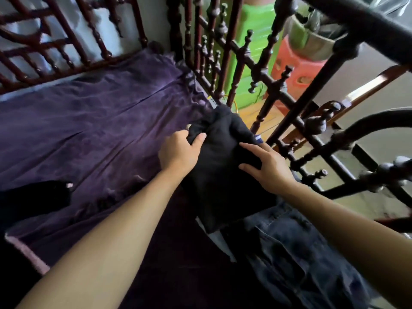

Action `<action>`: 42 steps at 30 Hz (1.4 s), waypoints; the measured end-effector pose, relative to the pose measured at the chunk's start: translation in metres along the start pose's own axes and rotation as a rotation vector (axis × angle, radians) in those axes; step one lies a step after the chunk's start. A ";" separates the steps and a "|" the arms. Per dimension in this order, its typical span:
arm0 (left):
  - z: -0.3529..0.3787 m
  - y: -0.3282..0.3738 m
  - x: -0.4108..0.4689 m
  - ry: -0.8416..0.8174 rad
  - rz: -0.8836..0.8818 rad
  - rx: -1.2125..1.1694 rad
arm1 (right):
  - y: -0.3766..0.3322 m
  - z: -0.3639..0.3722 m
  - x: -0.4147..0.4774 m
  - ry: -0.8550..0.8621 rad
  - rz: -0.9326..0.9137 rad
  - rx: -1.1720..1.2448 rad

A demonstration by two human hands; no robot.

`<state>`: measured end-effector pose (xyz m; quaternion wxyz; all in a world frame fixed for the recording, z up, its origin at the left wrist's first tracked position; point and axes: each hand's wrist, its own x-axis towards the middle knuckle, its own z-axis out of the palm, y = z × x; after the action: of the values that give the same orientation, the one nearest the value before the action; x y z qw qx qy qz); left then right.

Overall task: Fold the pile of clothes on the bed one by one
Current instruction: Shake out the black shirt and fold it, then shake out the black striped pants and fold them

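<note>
A folded black garment [223, 175] lies at the right side of the bed, on top of dark blue jeans [287, 248]. My left hand [178, 152] grips the garment's upper left edge, thumb on top and fingers curled round the cloth. My right hand [267, 163] lies on its right side, fingers spread and bent a little against the cloth. Another black piece of clothing [35, 201] lies at the left edge of the view.
A purple sheet [100, 121] covers the bed. Dark carved wooden railings [274, 90] stand along the back and right side. Beyond the rails are green [258, 47] and red plastic stools [296, 63].
</note>
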<state>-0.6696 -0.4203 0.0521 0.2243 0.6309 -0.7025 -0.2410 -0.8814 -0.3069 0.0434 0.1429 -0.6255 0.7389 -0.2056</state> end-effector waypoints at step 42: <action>-0.179 -0.263 -0.435 -0.317 -0.413 0.287 | -0.234 0.170 -0.226 -0.500 -0.319 -0.178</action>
<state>-0.3091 -0.0209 0.0245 -0.0334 0.7402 -0.6126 -0.2752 -0.5593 -0.1366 -0.0026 0.2310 -0.7748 0.5885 0.0004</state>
